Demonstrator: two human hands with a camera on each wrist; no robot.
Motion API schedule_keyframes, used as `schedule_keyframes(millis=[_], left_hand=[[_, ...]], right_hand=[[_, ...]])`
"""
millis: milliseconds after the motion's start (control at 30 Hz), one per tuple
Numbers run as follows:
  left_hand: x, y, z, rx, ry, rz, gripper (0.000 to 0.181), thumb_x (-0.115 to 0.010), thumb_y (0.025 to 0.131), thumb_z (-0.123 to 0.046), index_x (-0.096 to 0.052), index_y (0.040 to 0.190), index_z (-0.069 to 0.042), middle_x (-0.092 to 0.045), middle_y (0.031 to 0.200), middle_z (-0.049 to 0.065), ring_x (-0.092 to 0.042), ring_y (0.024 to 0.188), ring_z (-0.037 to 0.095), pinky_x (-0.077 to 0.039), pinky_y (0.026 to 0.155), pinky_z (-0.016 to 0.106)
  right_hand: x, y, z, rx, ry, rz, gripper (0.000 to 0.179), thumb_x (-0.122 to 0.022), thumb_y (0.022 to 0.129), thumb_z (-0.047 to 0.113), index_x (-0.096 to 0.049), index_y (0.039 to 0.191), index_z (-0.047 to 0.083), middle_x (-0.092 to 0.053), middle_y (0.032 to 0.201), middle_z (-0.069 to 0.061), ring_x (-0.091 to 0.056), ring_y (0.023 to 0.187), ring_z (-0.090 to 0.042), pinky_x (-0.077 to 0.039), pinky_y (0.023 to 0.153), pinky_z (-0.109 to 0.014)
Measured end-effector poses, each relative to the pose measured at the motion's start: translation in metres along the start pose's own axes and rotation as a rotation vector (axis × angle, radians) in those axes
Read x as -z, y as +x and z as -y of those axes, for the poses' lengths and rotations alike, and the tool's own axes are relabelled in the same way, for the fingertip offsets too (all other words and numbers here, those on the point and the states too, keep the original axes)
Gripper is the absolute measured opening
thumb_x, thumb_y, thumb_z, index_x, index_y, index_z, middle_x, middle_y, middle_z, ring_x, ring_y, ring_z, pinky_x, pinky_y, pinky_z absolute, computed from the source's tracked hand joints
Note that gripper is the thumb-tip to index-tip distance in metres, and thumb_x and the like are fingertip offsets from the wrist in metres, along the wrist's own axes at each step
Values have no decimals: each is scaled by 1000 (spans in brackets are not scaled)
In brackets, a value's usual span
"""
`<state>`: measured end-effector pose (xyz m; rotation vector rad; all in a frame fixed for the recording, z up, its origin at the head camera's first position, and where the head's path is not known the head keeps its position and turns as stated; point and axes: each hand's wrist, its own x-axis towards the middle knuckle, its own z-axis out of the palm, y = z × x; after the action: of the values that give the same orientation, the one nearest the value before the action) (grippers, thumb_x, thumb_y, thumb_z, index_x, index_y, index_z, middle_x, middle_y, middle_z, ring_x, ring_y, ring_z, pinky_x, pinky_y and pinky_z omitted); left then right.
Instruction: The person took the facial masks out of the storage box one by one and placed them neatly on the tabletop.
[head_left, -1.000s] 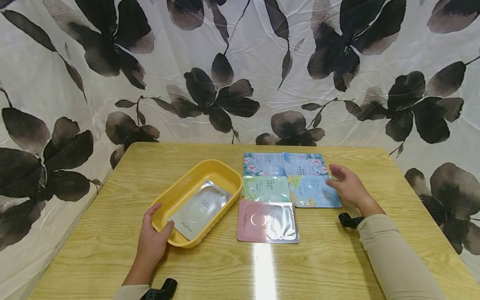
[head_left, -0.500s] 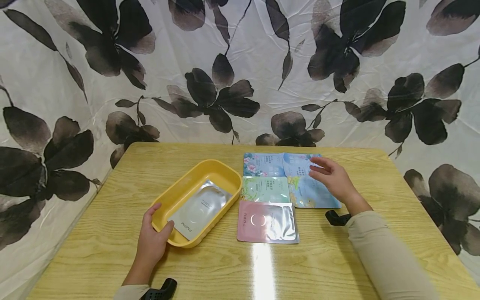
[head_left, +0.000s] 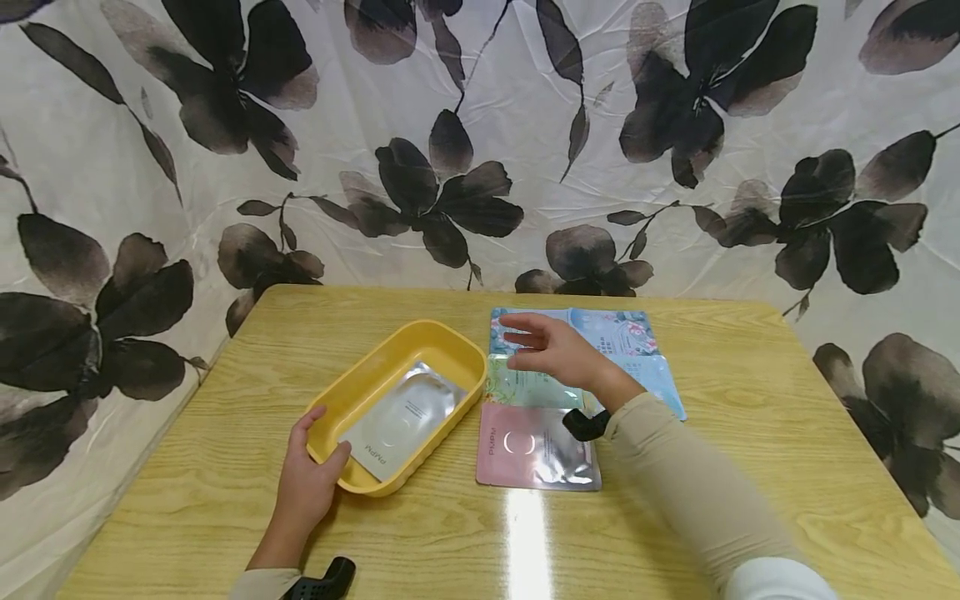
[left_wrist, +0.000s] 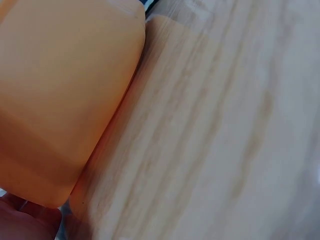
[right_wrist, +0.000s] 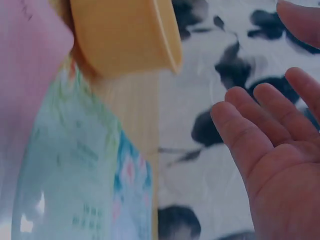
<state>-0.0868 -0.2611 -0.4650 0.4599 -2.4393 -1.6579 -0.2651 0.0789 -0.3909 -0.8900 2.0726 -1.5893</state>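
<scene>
My left hand [head_left: 307, 479] grips the near-left end of a yellow plastic basket [head_left: 411, 340], thumb over the rim and fingers along the outside. Inside the basket lies a silver face mask sachet [head_left: 408, 417]. My right hand [head_left: 558, 350], fingers extended and holding nothing, hovers over the sachets right of the basket. Beneath it, partly hidden, are a green sachet [head_left: 525, 390] and a blue floral sachet [head_left: 536, 313]. Another blue floral sachet [head_left: 622, 329] and a light-blue one [head_left: 662, 383] lie farther right. A pink-silver sachet [head_left: 517, 450] lies nearest me. The right wrist view shows the right palm [right_wrist: 285, 170].
The wooden table [head_left: 750, 375] has its far edge against a floral curtain [head_left: 570, 100]. A glare streak [head_left: 528, 542] shines in front of the pink sachet. Black wrist cameras sit at both wrists, the right one [head_left: 585, 425] above the pink sachet.
My right hand has swept left, from beside the light-blue sachet to above the green and left floral sachets near the basket. My left hand and the basket have stayed in place.
</scene>
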Motion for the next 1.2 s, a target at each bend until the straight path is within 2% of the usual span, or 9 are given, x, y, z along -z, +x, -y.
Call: schedule_keyframes(millis=[233, 433, 500, 667, 800, 1100, 1200], left_hand=[[1, 1, 1, 14, 8, 6, 67, -58, 97, -10, -23, 155, -6, -22, 159, 21, -33, 140, 31, -33, 107, 25], [1, 1, 0, 16, 1, 18, 68, -57, 98, -10, -22, 155, -7, -21, 159, 22, -35, 138, 32, -34, 95, 11], [1, 0, 0, 12, 7, 19, 67, -57, 98, -10, -22, 155, -6, -21, 159, 23, -36, 138, 33, -34, 93, 9], [0, 1, 2, 3, -20, 20, 67, -57, 98, -8, -22, 155, -6, -23, 157, 24, -38, 135, 34, -35, 86, 4], [-1, 1, 3, 2, -44, 23, 67, -58, 97, -6, -22, 155, -6, -24, 156, 23, -39, 134, 34, -36, 83, 2], [-1, 2, 3, -9, -36, 16, 67, -58, 97, -6, -23, 154, -5, -27, 154, 23, -42, 132, 34, -35, 83, 2], [0, 1, 3, -13, -29, 12, 66, -57, 97, -7, -23, 154, -5, -27, 155, 23, -41, 132, 33, -34, 85, 3]], right_hand=[[-42, 37, 6, -14, -111, 115, 67, -74, 89, 9, -44, 150, 3, -41, 154, -11, -47, 135, -28, -43, 106, -41], [-69, 57, 11, -59, -242, 174, 68, -76, 89, 13, -46, 149, 6, -45, 152, -6, -48, 134, -26, -42, 106, -39], [-75, 62, 11, -80, -289, 190, 68, -76, 89, 15, -47, 149, 9, -45, 152, -4, -48, 134, -25, -42, 106, -37], [-88, 73, 10, -121, -333, 218, 71, -77, 89, 19, -45, 151, 13, -43, 153, -1, -45, 136, -26, -42, 106, -36], [-95, 80, 8, -144, -344, 234, 72, -76, 90, 18, -43, 153, 13, -41, 155, -1, -44, 138, -27, -41, 107, -37], [-100, 88, 5, -211, -386, 223, 74, -77, 89, 18, -42, 154, 17, -40, 156, 1, -42, 139, -28, -42, 106, -39], [-101, 90, 5, -227, -422, 226, 74, -77, 88, 19, -42, 154, 18, -45, 152, -2, -46, 135, -27, -45, 103, -36]])
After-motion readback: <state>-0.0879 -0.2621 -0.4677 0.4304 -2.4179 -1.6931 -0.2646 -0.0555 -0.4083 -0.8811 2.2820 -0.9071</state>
